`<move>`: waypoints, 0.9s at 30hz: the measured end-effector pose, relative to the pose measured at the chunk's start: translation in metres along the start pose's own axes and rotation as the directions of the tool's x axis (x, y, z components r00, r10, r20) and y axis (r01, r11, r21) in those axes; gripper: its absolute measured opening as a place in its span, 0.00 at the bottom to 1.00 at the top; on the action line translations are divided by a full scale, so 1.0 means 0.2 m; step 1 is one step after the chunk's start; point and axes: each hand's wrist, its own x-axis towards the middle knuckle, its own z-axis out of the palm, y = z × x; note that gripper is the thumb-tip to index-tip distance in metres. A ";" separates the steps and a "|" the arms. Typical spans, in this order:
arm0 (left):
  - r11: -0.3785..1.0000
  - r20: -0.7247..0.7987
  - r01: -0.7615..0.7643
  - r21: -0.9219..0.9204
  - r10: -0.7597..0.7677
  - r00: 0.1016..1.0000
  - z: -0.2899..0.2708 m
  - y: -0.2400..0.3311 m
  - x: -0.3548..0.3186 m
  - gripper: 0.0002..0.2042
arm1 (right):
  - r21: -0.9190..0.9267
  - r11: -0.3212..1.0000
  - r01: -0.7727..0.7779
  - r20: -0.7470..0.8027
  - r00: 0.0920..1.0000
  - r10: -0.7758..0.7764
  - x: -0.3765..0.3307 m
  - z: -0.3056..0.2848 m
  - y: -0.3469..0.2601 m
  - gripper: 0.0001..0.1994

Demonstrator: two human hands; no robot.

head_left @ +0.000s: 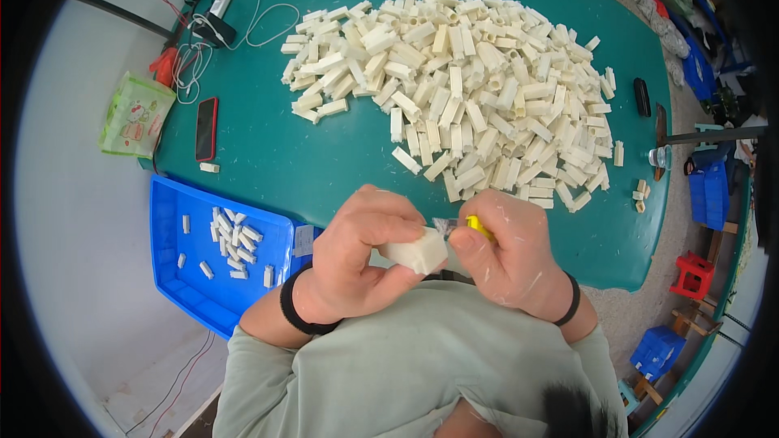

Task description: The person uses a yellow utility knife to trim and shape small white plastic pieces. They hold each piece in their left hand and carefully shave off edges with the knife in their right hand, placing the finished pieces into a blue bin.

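Observation:
My left hand point(361, 251) is closed around a cream-white rectangular block point(415, 251), holding it tilted in front of my chest. My right hand point(515, 251) grips a yellow-handled utility knife point(477, 227). The knife's greyish front end reaches toward the upper right edge of the block; I cannot tell whether they touch. Most of the handle is hidden in my right fist. Just beyond my hands spreads a large heap of similar cream-white hollow pieces point(487, 97), many with ragged ends.
The heap lies on a green table point(251, 170). At its left edge are a blue tray point(174, 276) with several white pieces, a red-edged phone point(207, 130), a green-white bag point(138, 113) and a power strip point(223, 0). At right lie a black object point(642, 97) and a clear cup point(659, 157).

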 end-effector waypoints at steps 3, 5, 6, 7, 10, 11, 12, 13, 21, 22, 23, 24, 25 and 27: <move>0.993 -0.087 0.065 -0.102 -0.074 0.993 0.01 0.00 0.01 0.19 | 0.002 1.000 0.003 0.007 1.000 -0.003 -0.01 -0.02 0.01 0.14; 0.983 -0.127 0.093 -0.157 -0.114 0.985 0.01 -0.01 0.01 0.19 | 0.015 1.000 0.013 0.019 1.000 -0.013 -0.01 -0.02 0.01 0.14; 0.978 -0.142 0.103 -0.179 -0.129 0.981 0.02 -0.01 0.01 0.19 | 0.022 1.000 0.015 0.032 0.999 -0.016 -0.02 -0.02 0.01 0.13; 0.972 -0.154 0.112 -0.205 -0.145 0.977 0.02 -0.01 0.01 0.19 | 0.028 1.000 0.014 0.044 0.999 -0.015 -0.02 -0.02 0.00 0.13; 0.986 -0.165 0.086 -0.139 -0.109 0.980 0.01 0.00 0.02 0.19 | 0.031 0.999 0.036 0.023 0.999 -0.036 -0.03 0.00 0.00 0.13; 0.985 -0.170 0.094 -0.148 -0.119 0.978 0.01 0.00 0.02 0.20 | 0.028 0.999 0.035 0.024 0.999 -0.036 -0.03 0.00 0.00 0.13; 0.982 -0.174 0.102 -0.156 -0.129 0.976 0.01 0.00 0.01 0.20 | 0.026 0.999 0.034 0.026 0.999 -0.035 -0.03 0.00 0.00 0.13; 0.981 -0.180 0.110 -0.162 -0.139 0.974 0.01 0.00 0.01 0.20 | 0.026 0.999 0.035 0.028 0.999 -0.036 -0.03 0.00 0.00 0.13; 0.986 -0.123 0.105 -0.133 -0.121 0.985 0.01 0.00 0.02 0.19 | -0.017 0.998 0.068 -0.003 0.998 -0.068 -0.02 0.00 0.01 0.14; 0.986 -0.136 0.108 -0.125 -0.124 0.983 0.01 0.00 0.01 0.19 | -0.013 0.997 0.075 -0.008 0.997 -0.075 -0.02 0.00 0.01 0.14; 0.986 -0.139 0.117 -0.123 -0.133 0.981 0.01 0.00 0.01 0.19 | -0.011 0.997 0.072 0.002 0.997 -0.072 -0.02 0.00 0.01 0.14; 0.985 -0.141 0.126 -0.121 -0.142 0.980 0.01 0.00 0.01 0.19 | -0.009 0.998 0.068 0.012 0.998 -0.068 -0.02 0.00 0.01 0.14; 0.984 -0.142 0.134 -0.121 -0.151 0.978 0.00 0.00 0.00 0.18 | -0.008 0.998 0.063 0.020 0.998 -0.063 -0.03 0.00 0.01 0.14; 0.979 -0.125 0.136 -0.155 -0.156 0.980 0.01 0.01 0.01 0.18 | -0.016 0.998 0.060 0.027 0.998 -0.060 -0.02 -0.01 0.01 0.13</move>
